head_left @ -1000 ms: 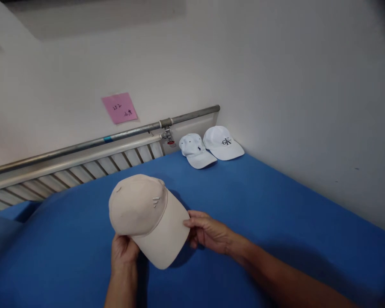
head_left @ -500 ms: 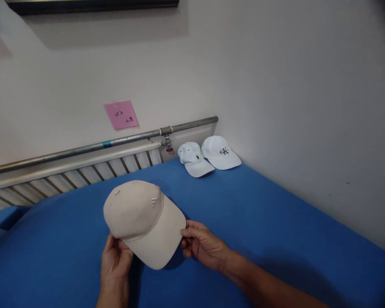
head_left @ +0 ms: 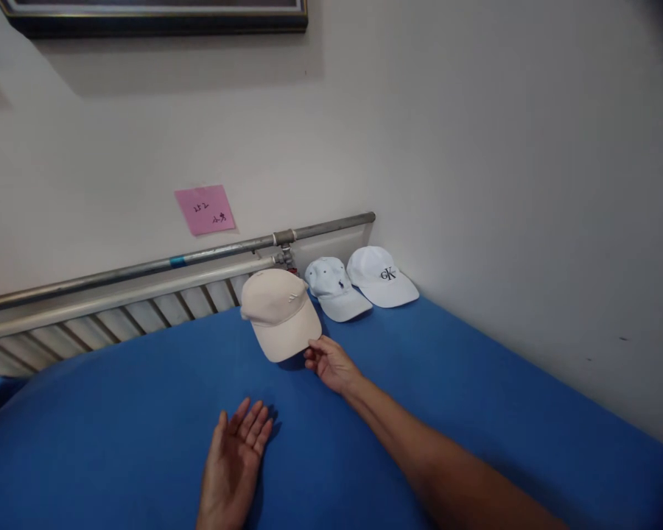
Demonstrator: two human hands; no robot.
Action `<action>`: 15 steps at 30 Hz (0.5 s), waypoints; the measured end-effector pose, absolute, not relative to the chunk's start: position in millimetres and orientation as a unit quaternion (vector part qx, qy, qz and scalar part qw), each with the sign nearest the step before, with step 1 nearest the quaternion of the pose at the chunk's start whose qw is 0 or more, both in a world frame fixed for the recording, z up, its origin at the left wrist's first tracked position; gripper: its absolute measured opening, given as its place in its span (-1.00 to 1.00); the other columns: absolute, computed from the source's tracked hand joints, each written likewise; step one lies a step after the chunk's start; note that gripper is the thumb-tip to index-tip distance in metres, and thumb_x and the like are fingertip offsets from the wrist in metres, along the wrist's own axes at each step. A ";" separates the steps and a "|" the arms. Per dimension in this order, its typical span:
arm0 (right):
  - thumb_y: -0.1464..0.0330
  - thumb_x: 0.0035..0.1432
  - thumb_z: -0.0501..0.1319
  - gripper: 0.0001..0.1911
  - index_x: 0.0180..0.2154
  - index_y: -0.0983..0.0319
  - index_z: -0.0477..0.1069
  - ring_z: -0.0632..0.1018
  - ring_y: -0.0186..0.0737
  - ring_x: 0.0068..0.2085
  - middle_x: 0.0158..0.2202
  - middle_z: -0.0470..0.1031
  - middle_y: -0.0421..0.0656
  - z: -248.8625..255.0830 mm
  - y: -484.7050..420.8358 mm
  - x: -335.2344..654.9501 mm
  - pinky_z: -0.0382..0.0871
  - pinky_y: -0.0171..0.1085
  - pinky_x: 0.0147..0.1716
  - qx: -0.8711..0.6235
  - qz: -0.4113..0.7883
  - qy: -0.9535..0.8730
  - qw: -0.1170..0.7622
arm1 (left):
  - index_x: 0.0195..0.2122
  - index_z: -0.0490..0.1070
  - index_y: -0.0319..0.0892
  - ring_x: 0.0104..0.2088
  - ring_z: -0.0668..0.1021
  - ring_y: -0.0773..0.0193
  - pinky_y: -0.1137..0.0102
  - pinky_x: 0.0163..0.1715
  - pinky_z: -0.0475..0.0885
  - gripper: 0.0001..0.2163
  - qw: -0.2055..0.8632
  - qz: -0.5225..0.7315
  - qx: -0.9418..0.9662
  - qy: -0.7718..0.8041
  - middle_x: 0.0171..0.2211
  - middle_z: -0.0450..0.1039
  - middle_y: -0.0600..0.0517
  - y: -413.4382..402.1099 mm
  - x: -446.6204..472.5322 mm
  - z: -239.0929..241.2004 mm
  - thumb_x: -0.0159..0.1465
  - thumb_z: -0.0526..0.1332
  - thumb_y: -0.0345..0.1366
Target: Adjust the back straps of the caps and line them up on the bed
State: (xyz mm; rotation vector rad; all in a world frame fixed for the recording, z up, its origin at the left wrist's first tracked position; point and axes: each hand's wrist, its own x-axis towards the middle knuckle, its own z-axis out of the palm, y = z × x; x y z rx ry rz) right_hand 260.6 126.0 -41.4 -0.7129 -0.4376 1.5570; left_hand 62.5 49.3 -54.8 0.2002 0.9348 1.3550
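The beige baseball cap has gone from in front of the person to the far edge of the blue surface, now just beside the pale cap with the small dark emblem and partly covering the valve. The right hand has travelled out with its brim. The left hand has let go; it's well apart, palm up, fingers spread.
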 end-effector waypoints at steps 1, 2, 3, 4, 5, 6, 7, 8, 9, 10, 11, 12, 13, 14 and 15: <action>0.47 -0.16 0.36 -0.76 -0.49 0.25 0.28 0.42 -0.41 -0.54 -0.61 0.38 -0.30 -43.5 135.8 261.6 0.24 -0.42 -0.60 -0.314 0.677 -0.189 0.638 | -0.12 0.41 -0.36 -0.21 0.62 0.09 0.30 -0.30 0.60 -0.72 0.676 0.599 0.091 0.420 -0.16 0.51 -0.28 50.3 63.1 -55.2 0.39 -0.01 -0.28; 0.48 -0.13 0.35 -0.78 -0.49 0.25 0.29 0.42 -0.41 -0.54 -0.61 0.38 -0.30 -45.5 145.0 262.7 0.26 -0.41 -0.60 -0.317 0.674 -0.187 0.641 | -0.12 0.42 -0.35 -0.21 0.63 0.09 0.30 -0.31 0.60 -0.72 0.675 0.596 0.092 0.425 -0.17 0.52 -0.27 51.3 63.4 -55.4 0.39 -0.01 -0.28; 0.49 -0.10 0.34 -0.79 -0.48 0.26 0.30 0.42 -0.41 -0.54 -0.61 0.38 -0.30 -47.5 153.7 263.9 0.26 -0.42 -0.59 -0.320 0.671 -0.185 0.643 | -0.13 0.42 -0.35 -0.22 0.63 0.10 0.31 -0.31 0.60 -0.72 0.674 0.594 0.093 0.430 -0.18 0.52 -0.26 52.3 63.5 -55.5 0.39 -0.01 -0.28; 0.49 -0.06 0.33 -0.80 -0.48 0.26 0.30 0.42 -0.41 -0.54 -0.61 0.37 -0.30 -49.4 161.8 265.2 0.27 -0.42 -0.59 -0.323 0.669 -0.183 0.644 | -0.13 0.42 -0.35 -0.23 0.63 0.10 0.31 -0.31 0.59 -0.72 0.673 0.592 0.094 0.433 -0.18 0.52 -0.26 53.3 63.5 -55.6 0.39 -0.01 -0.28; 0.48 -0.01 0.32 -0.82 -0.47 0.27 0.30 0.42 -0.42 -0.54 -0.60 0.36 -0.31 -51.2 169.2 266.6 0.27 -0.43 -0.59 -0.326 0.667 -0.181 0.645 | -0.13 0.43 -0.34 -0.23 0.63 0.11 0.31 -0.31 0.59 -0.72 0.674 0.589 0.095 0.436 -0.19 0.53 -0.26 54.3 63.3 -55.8 0.39 -0.01 -0.28; 0.46 0.05 0.30 -0.84 -0.45 0.28 0.32 0.42 -0.43 -0.54 -0.59 0.36 -0.31 -53.0 175.8 268.0 0.28 -0.44 -0.59 -0.331 0.667 -0.178 0.644 | -0.13 0.43 -0.34 -0.24 0.63 0.11 0.31 -0.31 0.59 -0.72 0.675 0.586 0.095 0.439 -0.19 0.53 -0.25 55.4 63.3 -56.0 0.39 -0.01 -0.29; 0.43 0.12 0.27 -0.87 -0.41 0.30 0.33 0.42 -0.44 -0.53 -0.56 0.36 -0.31 -54.7 181.4 269.4 0.29 -0.44 -0.58 -0.337 0.667 -0.176 0.641 | -0.13 0.43 -0.34 -0.24 0.63 0.12 0.32 -0.32 0.59 -0.72 0.675 0.583 0.094 0.443 -0.20 0.53 -0.25 56.4 63.3 -56.2 0.39 -0.01 -0.29; 0.39 0.19 0.23 -0.88 -0.37 0.31 0.36 0.42 -0.44 -0.52 -0.51 0.38 -0.29 -56.4 185.9 270.7 0.32 -0.43 -0.56 -0.345 0.668 -0.174 0.636 | -0.14 0.43 -0.34 -0.25 0.63 0.12 0.32 -0.32 0.59 -0.72 0.674 0.580 0.092 0.448 -0.21 0.54 -0.25 57.4 63.5 -56.3 0.39 -0.01 -0.29; 0.36 0.23 0.20 -0.86 -0.31 0.33 0.38 0.43 -0.44 -0.50 -0.46 0.40 -0.27 -58.0 189.1 271.9 0.35 -0.42 -0.54 -0.354 0.670 -0.171 0.630 | -0.14 0.43 -0.34 -0.25 0.63 0.13 0.32 -0.33 0.59 -0.72 0.673 0.578 0.089 0.452 -0.21 0.54 -0.24 58.3 63.8 -56.2 0.39 -0.01 -0.29; 0.33 0.26 0.17 -0.83 -0.24 0.33 0.39 0.45 -0.43 -0.47 -0.39 0.43 -0.23 -59.4 191.1 272.7 0.39 -0.40 -0.50 -0.364 0.672 -0.168 0.623 | -0.15 0.43 -0.34 -0.26 0.63 0.14 0.33 -0.34 0.59 -0.73 0.672 0.577 0.086 0.456 -0.22 0.54 -0.24 58.9 64.2 -55.8 0.39 -0.01 -0.29; 0.31 0.28 0.16 -0.80 -0.18 0.33 0.39 0.47 -0.41 -0.43 -0.33 0.44 -0.20 -60.7 192.0 273.3 0.42 -0.37 -0.47 -0.374 0.674 -0.166 0.615 | -0.15 0.43 -0.34 -0.28 0.63 0.15 0.34 -0.36 0.59 -0.73 0.670 0.576 0.083 0.460 -0.23 0.54 -0.23 59.1 64.7 -55.2 0.39 -0.01 -0.30; 0.30 0.28 0.16 -0.78 -0.14 0.33 0.38 0.49 -0.38 -0.38 -0.27 0.46 -0.17 -61.6 191.8 273.7 0.45 -0.34 -0.42 -0.383 0.675 -0.164 0.609 | -0.16 0.43 -0.33 -0.30 0.63 0.16 0.35 -0.37 0.59 -0.73 0.669 0.576 0.080 0.463 -0.25 0.55 -0.22 59.1 65.1 -54.4 0.39 -0.01 -0.31; 0.29 0.28 0.16 -0.76 -0.10 0.32 0.38 0.51 -0.34 -0.33 -0.22 0.46 -0.14 -62.2 190.8 273.7 0.47 -0.30 -0.38 -0.391 0.675 -0.163 0.604 | -0.16 0.43 -0.33 -0.31 0.63 0.18 0.35 -0.38 0.58 -0.74 0.668 0.576 0.080 0.464 -0.26 0.55 -0.21 58.7 65.5 -53.5 0.39 -0.01 -0.31; 0.29 0.27 0.16 -0.74 -0.07 0.31 0.37 0.52 -0.31 -0.28 -0.18 0.46 -0.12 -62.4 189.2 273.6 0.48 -0.27 -0.34 -0.398 0.675 -0.162 0.600 | -0.16 0.43 -0.33 -0.32 0.63 0.19 0.36 -0.39 0.58 -0.74 0.668 0.575 0.081 0.464 -0.27 0.55 -0.20 58.1 65.8 -52.7 0.39 -0.02 -0.32; 0.29 0.27 0.17 -0.73 -0.05 0.31 0.37 0.52 -0.28 -0.25 -0.15 0.45 -0.11 -62.2 187.3 273.3 0.49 -0.24 -0.30 -0.405 0.674 -0.162 0.596 | -0.17 0.43 -0.33 -0.33 0.63 0.20 0.37 -0.39 0.58 -0.74 0.669 0.576 0.083 0.464 -0.28 0.55 -0.20 57.3 66.0 -51.9 0.39 -0.02 -0.33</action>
